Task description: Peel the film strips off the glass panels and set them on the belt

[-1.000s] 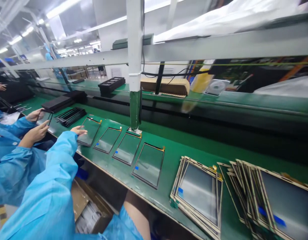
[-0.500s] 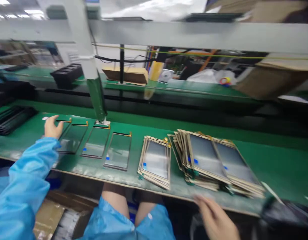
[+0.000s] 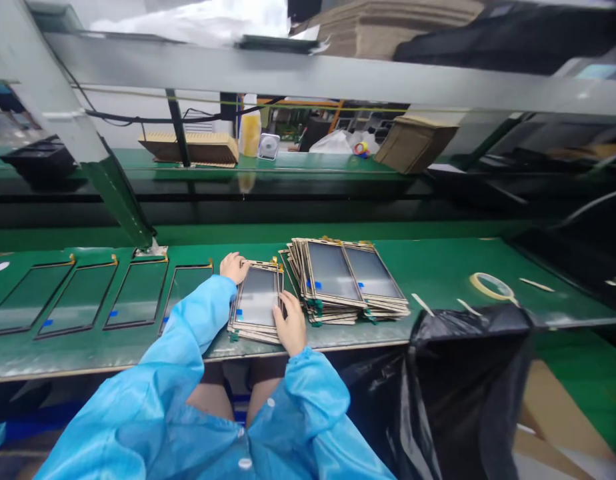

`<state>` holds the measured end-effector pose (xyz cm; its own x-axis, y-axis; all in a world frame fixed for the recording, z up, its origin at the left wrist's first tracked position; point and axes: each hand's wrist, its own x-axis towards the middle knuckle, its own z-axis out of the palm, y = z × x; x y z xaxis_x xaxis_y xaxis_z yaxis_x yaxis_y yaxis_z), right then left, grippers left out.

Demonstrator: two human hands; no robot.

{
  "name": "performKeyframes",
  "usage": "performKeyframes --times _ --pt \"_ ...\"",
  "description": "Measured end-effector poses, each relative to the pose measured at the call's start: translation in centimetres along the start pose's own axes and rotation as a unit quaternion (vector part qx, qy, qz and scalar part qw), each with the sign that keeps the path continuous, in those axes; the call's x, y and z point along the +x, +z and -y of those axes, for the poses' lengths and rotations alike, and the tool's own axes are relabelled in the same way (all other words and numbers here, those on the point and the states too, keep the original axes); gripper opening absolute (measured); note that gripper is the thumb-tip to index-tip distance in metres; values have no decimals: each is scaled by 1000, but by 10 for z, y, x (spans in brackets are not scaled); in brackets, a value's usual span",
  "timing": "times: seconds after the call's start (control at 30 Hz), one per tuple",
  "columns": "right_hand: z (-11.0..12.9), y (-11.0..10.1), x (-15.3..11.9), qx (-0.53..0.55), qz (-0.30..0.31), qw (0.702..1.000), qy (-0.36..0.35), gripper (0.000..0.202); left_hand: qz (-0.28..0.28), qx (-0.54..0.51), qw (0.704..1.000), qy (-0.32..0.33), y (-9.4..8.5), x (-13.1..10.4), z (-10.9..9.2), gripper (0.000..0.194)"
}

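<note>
A small stack of framed glass panels (image 3: 258, 300) lies on the green bench (image 3: 438, 260) in front of me. My left hand (image 3: 234, 268) touches its upper left corner, fingers bent over the edge. On the stack's right side, my right hand (image 3: 291, 321) rests with its fingers along the frame edge. Both hands seem to grip the top panel; whether it is lifted cannot be made out. To the right is a larger, fanned pile of framed panels (image 3: 331, 270). Several thin dark-edged glass panels (image 3: 137, 293) lie in a row at the left.
A tape roll (image 3: 492, 287) and thin white strips lie at the right. A black bag (image 3: 463, 393) hangs at the front edge. The post (image 3: 113, 193) meets the bench behind the row. A shelf behind holds a carton (image 3: 415, 143) and a small fan (image 3: 269, 146).
My left hand has moved from the leftmost glass panels to the small stack. My right hand has come up from below the bench edge onto it. The view has turned right.
</note>
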<state>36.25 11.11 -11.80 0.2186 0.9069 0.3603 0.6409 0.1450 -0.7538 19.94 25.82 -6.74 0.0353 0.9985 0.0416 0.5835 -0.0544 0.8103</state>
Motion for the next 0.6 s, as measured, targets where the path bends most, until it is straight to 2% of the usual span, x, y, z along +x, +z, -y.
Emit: performKeyframes --times 0.13,0.23,0.3,0.43,0.53,0.6 --pt "5 0 2 17 0 1000 10 33 4 -74 997 -23 -8 17 -4 28" --pt "9 -1 3 39 -4 999 16 26 16 -155 987 -45 -11 10 -11 29" --pt "10 -3 4 54 -17 998 20 20 38 -222 973 -55 -11 -7 -16 33" --pt "12 -5 8 71 -39 996 29 17 82 -331 937 -79 -4 -55 -19 40" --pt "15 -3 11 78 -45 995 35 16 80 -364 921 -110 1 -80 -15 48" --pt "19 -1 9 87 -56 994 43 16 60 -375 917 -121 2 -83 -13 50"
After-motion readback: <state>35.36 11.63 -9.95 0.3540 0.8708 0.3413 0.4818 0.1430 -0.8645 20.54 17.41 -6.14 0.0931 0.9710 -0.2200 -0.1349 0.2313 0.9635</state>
